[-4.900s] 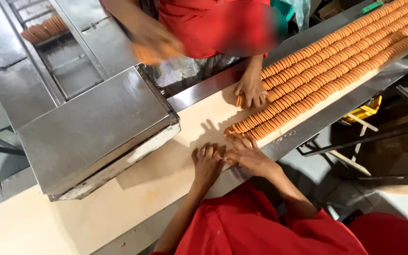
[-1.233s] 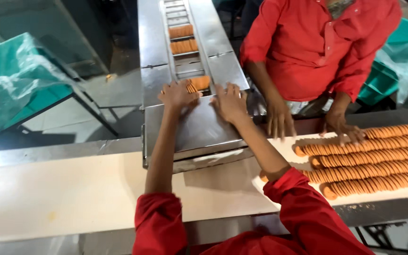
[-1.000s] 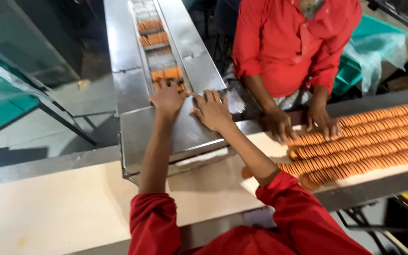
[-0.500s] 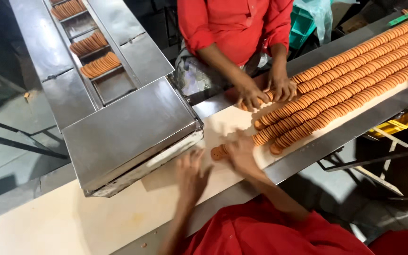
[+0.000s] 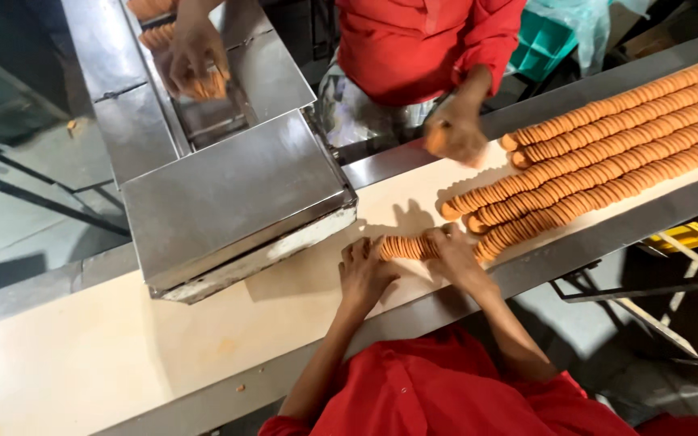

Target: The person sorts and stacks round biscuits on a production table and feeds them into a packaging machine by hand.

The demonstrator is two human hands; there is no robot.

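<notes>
Presently, the left hand [image 5: 363, 270] and right hand [image 5: 456, 257] press inward on the two ends of a short stack of biscuits [image 5: 408, 246] lying on the cream conveyor belt [image 5: 82, 355], near edge, left of the long biscuit rows [image 5: 607, 161]. Beyond, a co-worker's hand [image 5: 454, 133] clasps biscuits beside the steel housing [image 5: 228, 194].

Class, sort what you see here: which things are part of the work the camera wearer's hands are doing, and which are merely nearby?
In the work:
- left hand and right hand, pressing the ends of a short stack of biscuits
- biscuit rows
- cream belt

Merely nearby:
- steel housing
- green crate
- yellow crate
- co-worker's hand
</notes>
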